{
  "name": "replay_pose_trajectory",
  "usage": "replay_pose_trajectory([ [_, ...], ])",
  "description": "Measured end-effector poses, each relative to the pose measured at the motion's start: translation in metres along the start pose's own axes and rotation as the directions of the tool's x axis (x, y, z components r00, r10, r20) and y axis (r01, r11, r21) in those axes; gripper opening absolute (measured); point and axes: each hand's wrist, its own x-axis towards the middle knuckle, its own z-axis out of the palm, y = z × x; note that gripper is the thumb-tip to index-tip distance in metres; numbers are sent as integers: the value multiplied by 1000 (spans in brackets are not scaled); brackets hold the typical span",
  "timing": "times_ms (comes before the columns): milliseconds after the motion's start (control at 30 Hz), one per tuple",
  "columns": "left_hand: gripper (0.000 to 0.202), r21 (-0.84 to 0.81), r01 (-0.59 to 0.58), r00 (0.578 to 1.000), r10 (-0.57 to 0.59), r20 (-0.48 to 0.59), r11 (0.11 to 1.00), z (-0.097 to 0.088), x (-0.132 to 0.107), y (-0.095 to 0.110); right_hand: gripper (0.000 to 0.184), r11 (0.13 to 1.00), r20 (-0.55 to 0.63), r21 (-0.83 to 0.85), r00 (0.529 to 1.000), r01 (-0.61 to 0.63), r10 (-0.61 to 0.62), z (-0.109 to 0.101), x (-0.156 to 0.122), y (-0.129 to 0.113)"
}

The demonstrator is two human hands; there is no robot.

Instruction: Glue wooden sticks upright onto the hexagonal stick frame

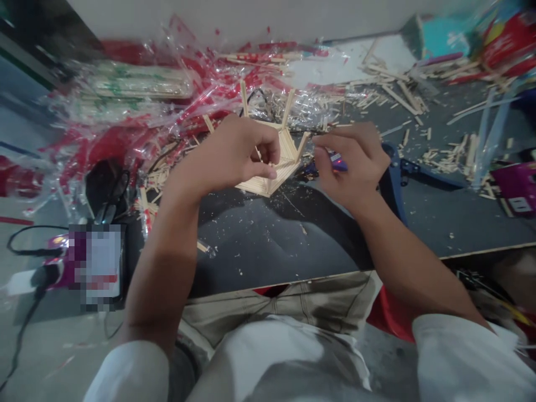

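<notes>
A six-sided frame [288, 146] of thin, pale wooden sticks, with several short posts rising from its corners, sits on the dark table. My left hand [243, 151] reaches over its left and front part, thumb and index finger pinched on a short wooden stick at the front corner. Part of the frame is covered by that hand. Just right of the frame, my right hand [354, 159] is raised with thumb and forefinger close together; anything between them is too small to make out. Behind its fingers shows a blue-purple device [338, 162] with a small red light.
A blue-handled tool [431, 174] lies right of my right hand. Cut stick pieces [450, 156] litter the right side. Crumpled red and clear plastic wrapping [154, 120] and packed sticks [134, 81] crowd the back left. A blurred phone-like device [103, 265] and cables lie at left.
</notes>
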Motion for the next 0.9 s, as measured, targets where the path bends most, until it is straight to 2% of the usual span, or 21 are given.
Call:
replay_pose_trajectory([
  [100, 16, -24, 9, 1000, -9, 1, 1000, -1, -1, 1, 21, 996, -2, 94, 1000, -7, 7, 3, -4, 1],
  [200, 18, -22, 14, 1000, -14, -19, 1000, -2, -2, 2, 18, 995, -79, 97, 997, 24, -17, 6, -5, -3],
  [300, 19, 27, -6, 1000, 6, -26, 1000, -2, -3, 4, 19, 992, -75, 121, 997, 22, -13, 7, -4, -11],
  [400, 20, 77, -6, 1000, 6, -1, 997, -2, -3, 6, 19, 989, -13, 145, 1000, 2, 0, 6, -4, -18],
  [600, 23, 68, -11, 1000, 11, 1, 998, 0, -3, 6, 26, 968, 203, 180, 970, -173, 135, 10, -13, -28],
  [767, 20, 141, -35, 999, 35, 4, 989, 2, 0, 3, 24, 966, 243, 205, 964, -157, 105, 10, -16, -31],
  [900, 21, 156, -8, 1000, 4, 26, 988, 2, 2, 7, 25, 964, 284, 218, 955, -153, 87, 10, -16, -29],
])
